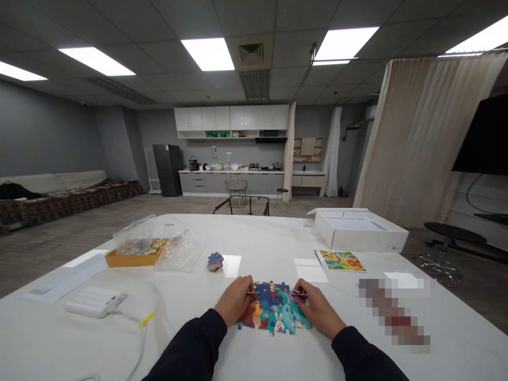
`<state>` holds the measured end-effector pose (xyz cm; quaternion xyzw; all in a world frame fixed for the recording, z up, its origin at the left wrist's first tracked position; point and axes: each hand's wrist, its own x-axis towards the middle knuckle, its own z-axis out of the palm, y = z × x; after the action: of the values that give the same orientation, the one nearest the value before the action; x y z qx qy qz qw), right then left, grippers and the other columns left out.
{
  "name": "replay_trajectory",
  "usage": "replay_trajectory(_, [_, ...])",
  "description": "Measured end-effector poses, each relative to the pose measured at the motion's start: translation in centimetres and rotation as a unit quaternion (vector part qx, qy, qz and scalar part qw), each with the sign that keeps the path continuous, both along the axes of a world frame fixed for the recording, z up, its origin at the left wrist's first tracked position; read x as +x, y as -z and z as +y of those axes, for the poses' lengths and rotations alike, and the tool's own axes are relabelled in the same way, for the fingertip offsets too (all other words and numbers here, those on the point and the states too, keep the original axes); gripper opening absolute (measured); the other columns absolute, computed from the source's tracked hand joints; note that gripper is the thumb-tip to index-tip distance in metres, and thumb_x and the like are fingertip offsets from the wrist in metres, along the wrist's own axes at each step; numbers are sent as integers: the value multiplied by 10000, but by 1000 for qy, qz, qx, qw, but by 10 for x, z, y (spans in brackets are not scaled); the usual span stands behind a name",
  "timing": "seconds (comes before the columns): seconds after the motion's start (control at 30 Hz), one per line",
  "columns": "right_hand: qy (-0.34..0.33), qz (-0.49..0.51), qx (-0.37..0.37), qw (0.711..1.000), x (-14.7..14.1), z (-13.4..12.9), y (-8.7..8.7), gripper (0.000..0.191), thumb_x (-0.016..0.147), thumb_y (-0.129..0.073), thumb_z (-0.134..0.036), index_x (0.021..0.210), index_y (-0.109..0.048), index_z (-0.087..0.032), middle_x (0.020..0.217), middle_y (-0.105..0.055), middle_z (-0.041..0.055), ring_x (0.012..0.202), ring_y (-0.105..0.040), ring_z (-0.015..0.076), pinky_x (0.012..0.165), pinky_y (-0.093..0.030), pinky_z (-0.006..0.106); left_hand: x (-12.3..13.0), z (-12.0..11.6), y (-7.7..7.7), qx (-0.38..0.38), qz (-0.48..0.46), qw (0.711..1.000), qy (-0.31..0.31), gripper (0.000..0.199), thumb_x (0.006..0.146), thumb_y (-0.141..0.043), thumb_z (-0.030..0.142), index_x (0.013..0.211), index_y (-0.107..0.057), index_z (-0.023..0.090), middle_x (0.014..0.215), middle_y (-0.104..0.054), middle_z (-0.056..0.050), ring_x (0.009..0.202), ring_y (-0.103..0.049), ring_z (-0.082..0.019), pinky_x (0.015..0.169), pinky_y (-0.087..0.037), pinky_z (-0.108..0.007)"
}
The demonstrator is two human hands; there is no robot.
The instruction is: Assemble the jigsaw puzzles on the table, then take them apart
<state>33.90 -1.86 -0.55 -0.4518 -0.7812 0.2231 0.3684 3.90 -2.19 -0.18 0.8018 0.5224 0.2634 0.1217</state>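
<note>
A partly joined jigsaw puzzle [273, 309] in teal, blue and orange, with a white rabbit on it, lies flat on the white table [182, 344] directly in front of me. My left hand [234, 301] pinches a piece at its upper left edge. At the upper right edge, my right hand [319, 309] grips a pink-toned jigsaw piece [299, 297]. A small stack of loose pieces [215, 261] sits farther ahead, left of the puzzle. A colourful picture sheet [341, 260] lies farther right.
An orange tray [135, 258] with pieces and clear plastic bags stands at the far left of the table. A white open box [360, 232] sits at the far right. A white power bank [95, 302] with a cable lies at the left. A pixelated patch [391, 312] covers part of the table.
</note>
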Motion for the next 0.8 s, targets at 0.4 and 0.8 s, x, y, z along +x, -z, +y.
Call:
replay_trajectory(0.4, [-7,26,-48,998,1,3,3,171,928,-545,-358,946,-649,-224,879,-707,33,794,-645,210,729,-502,307,-35,7,-2,-73,-93,992,35,398,735,-654,85,1108,-707,214,1142,-695,-72,1087,-641,-244,998,-477,-359])
replay_trajectory(0.8, [29,58,-78,995,0,9,12,152,777,-708,-342,767,-713,-190,828,-735,60,807,-674,236,751,-494,326,-22,-6,-18,-97,-46,994,24,372,736,-655,109,1085,-684,234,1131,-684,-52,1087,-602,-238,981,-458,-335])
